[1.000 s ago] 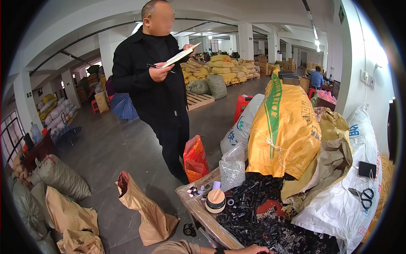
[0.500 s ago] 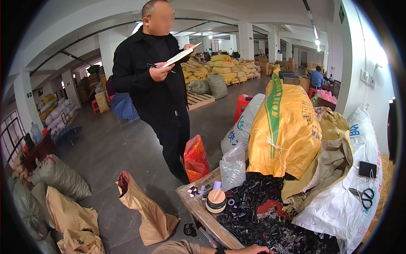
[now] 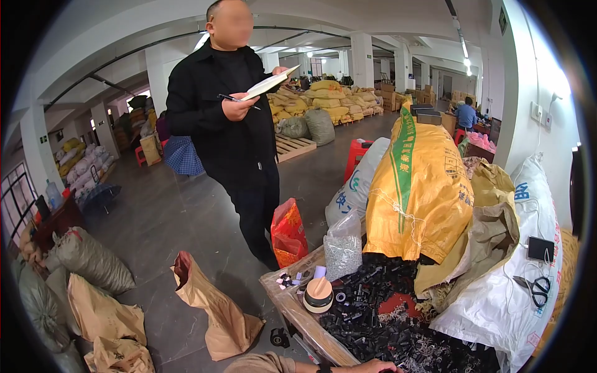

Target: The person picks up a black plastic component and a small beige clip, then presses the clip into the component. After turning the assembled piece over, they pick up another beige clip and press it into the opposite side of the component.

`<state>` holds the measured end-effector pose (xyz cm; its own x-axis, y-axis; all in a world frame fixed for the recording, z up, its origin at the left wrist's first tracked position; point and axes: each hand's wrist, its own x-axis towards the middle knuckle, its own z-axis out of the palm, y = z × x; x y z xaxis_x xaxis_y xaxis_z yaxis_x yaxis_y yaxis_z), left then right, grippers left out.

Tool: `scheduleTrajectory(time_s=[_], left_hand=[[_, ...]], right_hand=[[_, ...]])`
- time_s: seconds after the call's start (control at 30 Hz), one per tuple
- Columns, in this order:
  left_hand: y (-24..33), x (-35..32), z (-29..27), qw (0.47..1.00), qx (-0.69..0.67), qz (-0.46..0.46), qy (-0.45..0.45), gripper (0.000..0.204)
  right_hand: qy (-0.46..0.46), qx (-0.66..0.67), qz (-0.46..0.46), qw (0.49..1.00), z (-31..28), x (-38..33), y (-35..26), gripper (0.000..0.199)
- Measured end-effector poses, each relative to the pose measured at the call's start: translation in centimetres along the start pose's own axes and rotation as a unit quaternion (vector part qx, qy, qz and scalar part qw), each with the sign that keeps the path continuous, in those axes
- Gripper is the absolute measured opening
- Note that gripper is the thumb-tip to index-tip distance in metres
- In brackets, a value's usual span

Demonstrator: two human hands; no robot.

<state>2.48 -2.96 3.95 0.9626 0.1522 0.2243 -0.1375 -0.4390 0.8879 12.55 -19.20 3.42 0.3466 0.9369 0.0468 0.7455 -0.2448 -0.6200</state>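
Note:
At the lower edge my left hand [image 3: 375,366] reaches in from the left, with a tan sleeve [image 3: 264,362] and a dark wristband [image 3: 324,368]. It lies at the near side of a heap of small black plastic parts [image 3: 367,323] on a wooden table [image 3: 292,301]. The picture's edge cuts off most of its fingers, so whether they hold a part stays hidden. Small silvery metal pieces [image 3: 429,351] lie scattered among the black parts. Beside the heap stand a round container with a tan lid [image 3: 318,294] and a clear bag of small grey pieces [image 3: 342,255]. My right hand is outside the picture.
Behind the heap bulges a big yellow woven sack [image 3: 416,186]; a white sack [image 3: 528,273] with black scissors [image 3: 533,290] leans at right. Across the table a person in black [image 3: 217,118] holds a notebook [image 3: 268,83] and pen. A brown paper bag [image 3: 217,311] stands on the floor.
The standing person's head and notebook have shifted slightly to the right. My left hand stays in nearly the same place.

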Motion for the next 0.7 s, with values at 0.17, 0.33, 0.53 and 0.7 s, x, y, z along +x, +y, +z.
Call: scheduleTrajectory(time_s=[0.17, 0.33, 0.53, 0.7], left_hand=[[0.2, -0.1, -0.2, 1.000, -0.017, -0.008, -0.007, 0.045], [1.0, 0.0, -0.3, 0.999, -0.019, -0.024, -0.015, 0.044], [0.5, 0.1, -0.3, 0.999, -0.017, -0.020, -0.019, 0.044], [0.8, 0.0, -0.4, 1.000, -0.004, -0.011, -0.012, 0.043]], right_hand=[[-0.016, -0.014, 0.006, 1.000, -0.2, 0.1, -0.3, 0.063], [-0.009, -0.010, -0.007, 1.000, 0.0, -0.2, 0.1, 0.062], [0.005, -0.007, -0.045, 0.999, -0.1, 0.0, 0.3, 0.062], [-0.007, -0.002, -0.019, 1.000, 0.2, -0.2, 0.5, 0.062]])
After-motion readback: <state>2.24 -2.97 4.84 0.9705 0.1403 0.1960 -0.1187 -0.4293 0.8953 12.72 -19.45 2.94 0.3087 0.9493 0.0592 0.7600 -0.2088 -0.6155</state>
